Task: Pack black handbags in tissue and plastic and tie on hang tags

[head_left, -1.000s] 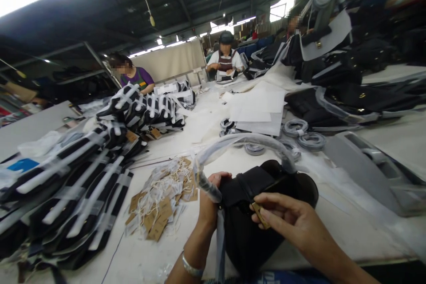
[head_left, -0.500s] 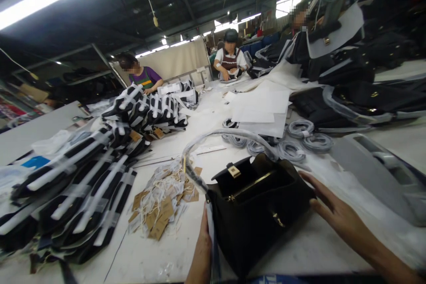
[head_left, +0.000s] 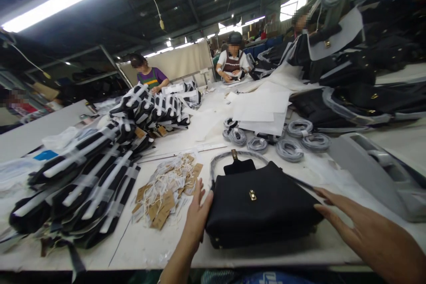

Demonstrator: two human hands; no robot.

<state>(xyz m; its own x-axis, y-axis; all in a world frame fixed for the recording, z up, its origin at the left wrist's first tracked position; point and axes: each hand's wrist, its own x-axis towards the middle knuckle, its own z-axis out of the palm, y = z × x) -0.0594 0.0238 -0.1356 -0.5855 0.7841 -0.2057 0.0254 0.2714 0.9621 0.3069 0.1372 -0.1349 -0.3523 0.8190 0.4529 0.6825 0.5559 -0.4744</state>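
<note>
A black handbag [head_left: 259,206] is tilted back in front of me, its front face turned up toward me. A small gold clasp [head_left: 253,195] sits on that face. Beyond the bag's top edge lie its flap [head_left: 238,166] and the wrapped handle [head_left: 218,159]. My left hand [head_left: 198,213] presses along the bag's left side, fingers extended and partly hidden behind it. At the right end, my right hand [head_left: 346,215] grips the bag's edge between thumb and fingers. Just left of my left hand is a pile of tags [head_left: 166,191] with strings.
Wrapped black bags [head_left: 89,186] are stacked on the left. Coiled wrapped straps [head_left: 289,150], white sheets [head_left: 261,106] and a grey tape dispenser [head_left: 376,173] lie beyond and to the right. More black bags [head_left: 353,102] fill the right side. Several people work farther back.
The handbag has tipped back from showing its open zipped top to showing its front face and lower edge. The handle has dropped behind it. My left hand has moved up along its side.
</note>
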